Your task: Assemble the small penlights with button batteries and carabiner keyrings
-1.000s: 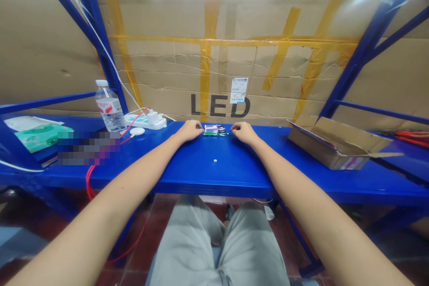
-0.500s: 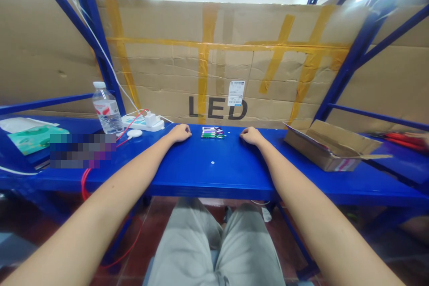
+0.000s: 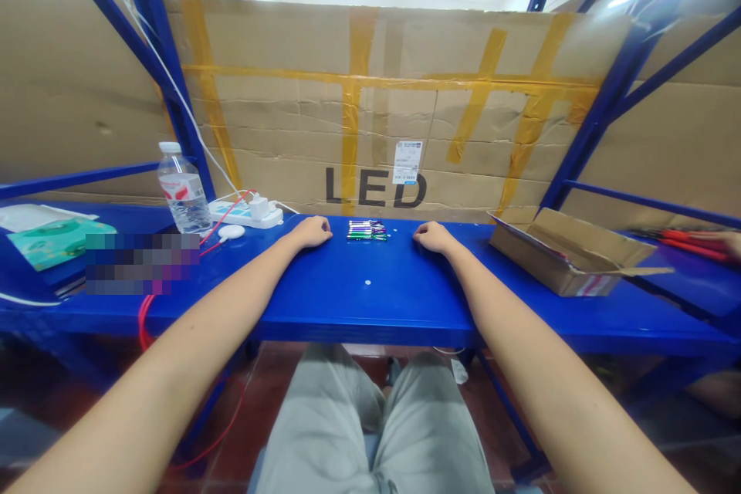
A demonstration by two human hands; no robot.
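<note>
Hands lie at mid-frame, left hand (image 3: 312,232) and right hand (image 3: 431,235) set on the glossy blue metal worktop (image 3: 370,293), fingers curled loosely in and holding nothing. Between them, apart from both, sits a tight row of what look like short pens (image 3: 367,230), slim, shiny, mixed colours. This reads as a pause beside the row; lifting one smooth thin barrel would call for a fine fingertip pinch

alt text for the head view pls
A left hand and right hand rest curled on a blue bench, either side of a small bunch of pens, touching none. A water bottle stands far left, an open box right.
</note>
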